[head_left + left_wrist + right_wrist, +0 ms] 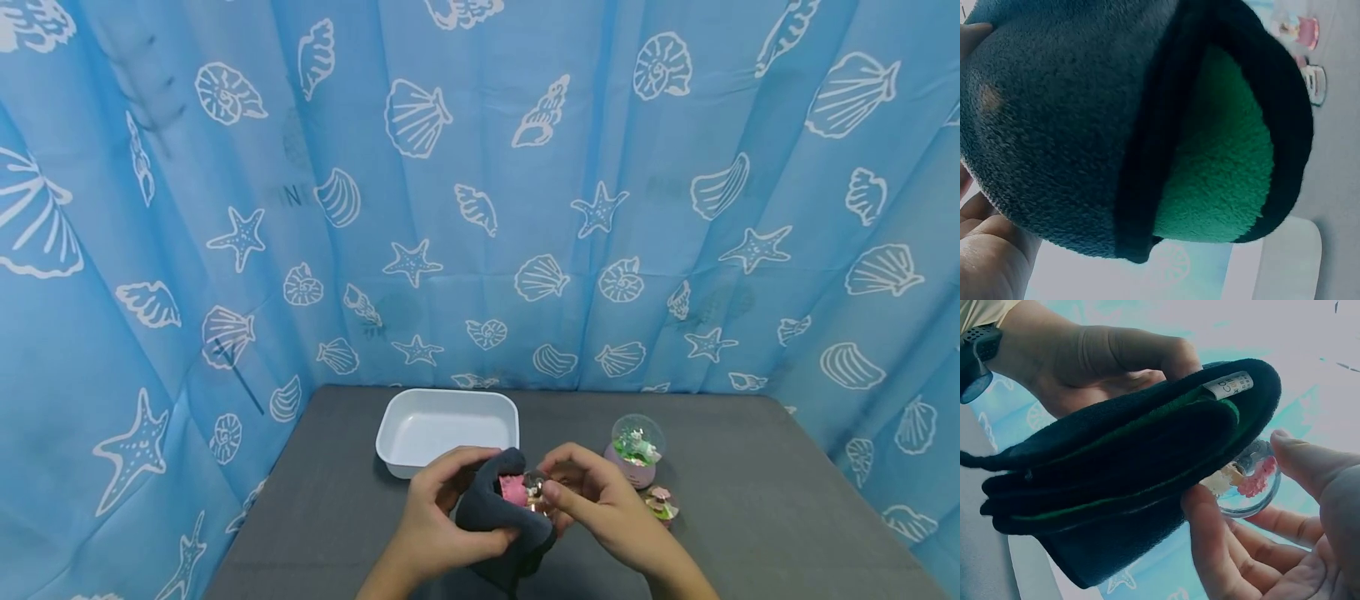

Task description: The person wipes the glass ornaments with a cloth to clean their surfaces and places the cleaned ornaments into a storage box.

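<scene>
My left hand (442, 521) grips a thick folded cloth (480, 504), dark blue-grey outside with a bright green inner side (1222, 162). A small white label (1230, 385) shows at its edge in the right wrist view. Against the cloth sits a small clear glass globe (1266, 503) with a pink figure inside. My right hand (600, 500) holds this globe between thumb and fingers, the thumb on the glass. In the head view the cloth wraps partly around the globe and hides its lower part.
A white rectangular tray (450, 417) stands behind the hands to the left. To the right are a snow globe (636, 458) on a purple base and a smaller ornament (662, 504) just in front of it. A blue shell-patterned curtain (480, 250) hangs behind the grey table (750, 500).
</scene>
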The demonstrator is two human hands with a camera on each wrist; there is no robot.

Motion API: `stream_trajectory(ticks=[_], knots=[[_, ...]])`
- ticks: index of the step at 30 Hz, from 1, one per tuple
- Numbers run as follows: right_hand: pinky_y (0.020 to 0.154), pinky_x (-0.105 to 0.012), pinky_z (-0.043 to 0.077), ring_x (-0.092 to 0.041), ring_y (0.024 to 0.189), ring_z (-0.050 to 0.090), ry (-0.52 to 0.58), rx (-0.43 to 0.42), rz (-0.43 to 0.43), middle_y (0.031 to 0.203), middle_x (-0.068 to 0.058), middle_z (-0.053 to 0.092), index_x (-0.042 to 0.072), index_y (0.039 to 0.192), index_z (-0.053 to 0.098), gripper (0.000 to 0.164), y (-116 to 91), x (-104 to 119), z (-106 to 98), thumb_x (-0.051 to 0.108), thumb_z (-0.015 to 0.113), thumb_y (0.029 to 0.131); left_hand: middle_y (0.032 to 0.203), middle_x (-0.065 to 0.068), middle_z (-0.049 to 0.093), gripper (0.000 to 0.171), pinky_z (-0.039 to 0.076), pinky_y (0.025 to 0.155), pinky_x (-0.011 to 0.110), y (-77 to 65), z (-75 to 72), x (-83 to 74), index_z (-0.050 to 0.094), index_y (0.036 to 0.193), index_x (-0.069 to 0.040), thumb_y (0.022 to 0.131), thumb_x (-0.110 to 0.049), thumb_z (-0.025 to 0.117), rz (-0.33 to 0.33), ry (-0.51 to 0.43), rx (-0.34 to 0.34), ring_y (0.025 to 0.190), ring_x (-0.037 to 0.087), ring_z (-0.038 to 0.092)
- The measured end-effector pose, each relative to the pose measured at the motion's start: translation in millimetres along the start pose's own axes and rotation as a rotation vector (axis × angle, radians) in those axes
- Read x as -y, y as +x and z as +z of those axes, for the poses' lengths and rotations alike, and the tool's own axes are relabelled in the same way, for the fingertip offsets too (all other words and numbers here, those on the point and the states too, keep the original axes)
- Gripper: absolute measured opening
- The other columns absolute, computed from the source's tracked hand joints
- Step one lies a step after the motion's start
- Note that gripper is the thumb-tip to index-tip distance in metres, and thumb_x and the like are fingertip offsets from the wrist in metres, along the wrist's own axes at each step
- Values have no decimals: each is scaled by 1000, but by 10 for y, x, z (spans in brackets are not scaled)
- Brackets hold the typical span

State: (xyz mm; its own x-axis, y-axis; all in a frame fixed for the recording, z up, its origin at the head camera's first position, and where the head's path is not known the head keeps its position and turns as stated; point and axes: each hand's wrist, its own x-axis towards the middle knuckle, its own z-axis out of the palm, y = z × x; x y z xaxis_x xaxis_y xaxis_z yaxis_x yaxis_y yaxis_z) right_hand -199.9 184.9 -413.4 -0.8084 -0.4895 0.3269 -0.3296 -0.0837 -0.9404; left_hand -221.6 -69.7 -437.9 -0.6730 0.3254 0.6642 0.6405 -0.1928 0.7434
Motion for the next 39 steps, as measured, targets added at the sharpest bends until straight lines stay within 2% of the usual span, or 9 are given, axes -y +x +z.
stream_trajectory(ticks=[6,10,15,20,25,34,39], knots=[[59,-40,62,-29,65,63,-26,-1,-139,115,-1,70,-6,132,53,24,-9,-18,27,-8,48,108,126,18,72,70,66,93,36,-11,0,6,66,135,-4,71,5,93,-12,-31,-25,106,23,75],[57,-36,61,-27,64,60,-39,-32,-118,119,0,69,-3,132,54,26,-16,-6,50,-9,51,106,126,19,72,68,67,91,37,-10,-3,5,66,135,-3,72,6,91,-21,-43,-32,105,22,75],[66,-32,63,-14,82,69,-78,-51,-93,124,-2,68,-1,134,55,30,-19,21,55,-9,55,105,126,18,72,65,67,91,38,-4,-13,9,66,135,-4,75,5,90,-42,-46,-33,105,22,75],[83,-34,67,-15,104,73,-120,-46,-133,138,-7,65,0,137,56,37,-31,28,44,-10,59,102,128,19,71,63,67,92,38,-3,-23,16,65,137,-5,79,4,87,-82,-69,-15,107,22,75],[94,-33,65,-16,121,69,-150,-47,-189,144,-14,63,-1,135,58,40,-45,4,29,-15,63,98,129,21,69,62,66,93,39,-7,-27,24,64,137,-5,80,5,86,-99,-90,-3,111,23,74],[100,-35,63,-19,128,66,-124,-39,-280,146,-16,63,-1,130,63,40,-36,-25,7,-18,67,94,127,22,71,62,66,92,40,0,-38,33,64,136,-3,79,6,86,-87,-102,7,112,22,74],[99,-35,63,-19,129,66,-137,-52,-279,146,-18,63,-2,131,63,41,-36,-18,19,-18,67,94,128,21,70,60,67,91,40,-4,-37,29,65,136,-5,80,5,86,-106,-90,-2,112,22,74]])
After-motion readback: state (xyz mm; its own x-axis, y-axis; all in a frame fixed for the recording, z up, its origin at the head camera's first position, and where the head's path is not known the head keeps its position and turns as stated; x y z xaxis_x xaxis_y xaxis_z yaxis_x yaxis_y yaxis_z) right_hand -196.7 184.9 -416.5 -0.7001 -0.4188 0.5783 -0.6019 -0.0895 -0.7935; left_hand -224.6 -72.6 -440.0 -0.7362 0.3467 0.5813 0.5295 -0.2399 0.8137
